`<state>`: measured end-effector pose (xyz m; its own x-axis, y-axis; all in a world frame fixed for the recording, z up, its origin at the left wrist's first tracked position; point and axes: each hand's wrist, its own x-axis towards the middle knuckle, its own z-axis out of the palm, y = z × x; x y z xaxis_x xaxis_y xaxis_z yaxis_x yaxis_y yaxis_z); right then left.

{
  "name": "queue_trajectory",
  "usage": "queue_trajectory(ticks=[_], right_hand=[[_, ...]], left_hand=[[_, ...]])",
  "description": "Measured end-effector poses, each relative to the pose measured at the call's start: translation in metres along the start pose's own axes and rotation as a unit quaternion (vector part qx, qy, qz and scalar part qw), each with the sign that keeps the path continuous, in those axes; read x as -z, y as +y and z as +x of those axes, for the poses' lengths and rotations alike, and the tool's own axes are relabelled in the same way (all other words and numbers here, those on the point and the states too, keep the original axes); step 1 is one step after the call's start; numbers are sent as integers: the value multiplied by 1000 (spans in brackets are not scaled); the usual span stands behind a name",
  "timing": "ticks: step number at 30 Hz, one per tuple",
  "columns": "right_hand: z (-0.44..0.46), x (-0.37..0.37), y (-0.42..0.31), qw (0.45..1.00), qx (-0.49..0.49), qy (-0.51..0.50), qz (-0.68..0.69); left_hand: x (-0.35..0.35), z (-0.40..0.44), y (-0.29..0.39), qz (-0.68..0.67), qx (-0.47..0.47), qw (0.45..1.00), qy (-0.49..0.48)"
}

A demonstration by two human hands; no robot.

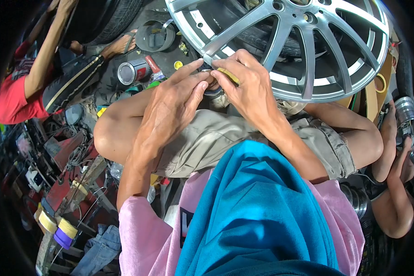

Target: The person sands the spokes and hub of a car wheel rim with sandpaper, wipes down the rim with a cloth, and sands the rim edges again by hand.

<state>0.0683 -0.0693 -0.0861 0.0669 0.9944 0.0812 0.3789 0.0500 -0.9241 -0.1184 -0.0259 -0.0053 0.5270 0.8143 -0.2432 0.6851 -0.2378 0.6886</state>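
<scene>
A large silver multi-spoke wheel rim (307, 50) lies in front of the person's crossed legs. At its near left edge, my right hand (250, 85) is closed on a small yellow piece (229, 76), thumb and fingers pinched round it. My left hand (175, 99) is beside it, its fingers reaching to the rim's edge and nearly meeting the right fingertips. Whether the left fingers hold anything is hidden. A tyre shows dark through the spokes.
At the left are a paint can (133, 71), a red tube (152, 64), a yellow lid (178, 65) and a round metal container (155, 37). A co-worker in a red shirt (14, 102) sits far left; another person's arms (397, 198) show at right. Tape rolls (65, 233) hang lower left.
</scene>
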Motion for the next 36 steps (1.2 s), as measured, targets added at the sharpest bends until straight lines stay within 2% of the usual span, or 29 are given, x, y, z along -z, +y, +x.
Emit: queue_trajectory(ticks=[20, 23, 32, 36], right_hand=[[5, -4, 0, 999, -35, 9, 38], [4, -4, 1, 999, -29, 8, 26], [4, -8, 0, 999, -28, 19, 23], [0, -6, 2, 999, -18, 22, 20]], left_hand=[[4, 2, 4, 20, -7, 1000, -5], [5, 2, 5, 7, 23, 1000, -11], [5, 2, 4, 29, -12, 1000, 1], [3, 1, 7, -3, 26, 1000, -14]])
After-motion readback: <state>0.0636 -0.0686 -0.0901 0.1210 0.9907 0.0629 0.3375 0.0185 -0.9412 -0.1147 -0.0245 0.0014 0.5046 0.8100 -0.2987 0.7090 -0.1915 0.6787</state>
